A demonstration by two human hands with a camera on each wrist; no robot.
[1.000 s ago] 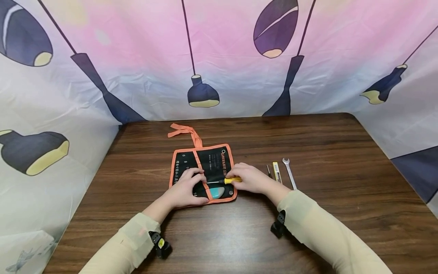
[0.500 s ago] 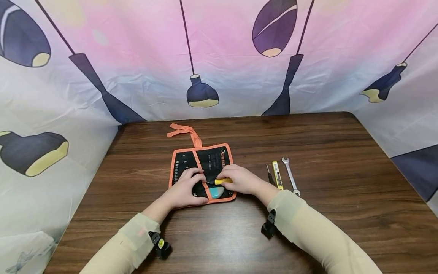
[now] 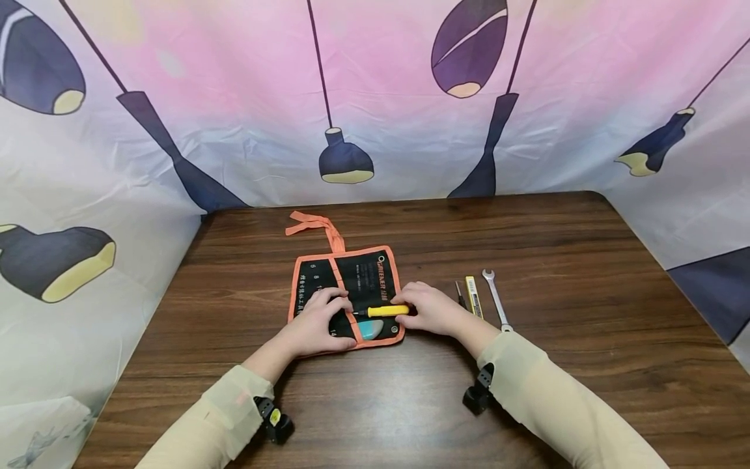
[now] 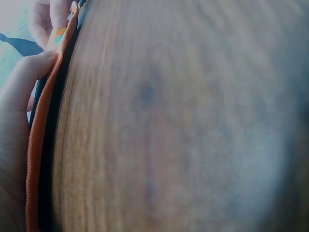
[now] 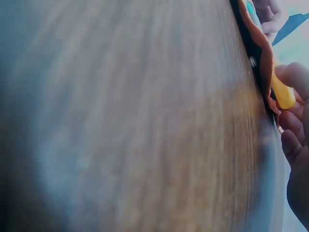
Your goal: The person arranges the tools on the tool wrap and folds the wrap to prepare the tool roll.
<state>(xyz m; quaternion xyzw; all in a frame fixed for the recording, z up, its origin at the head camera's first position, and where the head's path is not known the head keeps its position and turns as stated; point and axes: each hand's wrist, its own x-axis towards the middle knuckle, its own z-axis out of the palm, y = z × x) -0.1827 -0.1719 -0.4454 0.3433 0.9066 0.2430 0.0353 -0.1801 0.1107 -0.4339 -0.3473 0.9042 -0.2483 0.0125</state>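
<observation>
A black tool pouch (image 3: 366, 270) with orange edging lies spread on the table in the head view. My left hand (image 3: 319, 320) rests on it, fingertips at the orange pocket band and thumb near the lower edge. My right hand (image 3: 432, 309) pinches the rear end of a screwdriver's yellow handle (image 3: 388, 311) between thumb and fingers. The screwdriver lies across the pouch, its front end pointing left at the pocket band beside my left fingertips; the tip is hidden. A teal-and-grey tool (image 3: 371, 329) sits in the pocket just below it. The right wrist view shows the yellow handle (image 5: 284, 92) at my thumb.
Right of my right hand lie a thin dark tool (image 3: 461, 296), a yellow narrow packet (image 3: 474, 297) and a combination wrench (image 3: 495, 299), partly covered by my forearm. Orange ties (image 3: 319, 225) stretch behind the pouch. A printed cloth hangs behind the wooden table (image 3: 562, 260).
The screwdriver has slid left, farther toward the pocket. My right hand went left with it, then back right to the handle's end. My left hand has stayed in place.
</observation>
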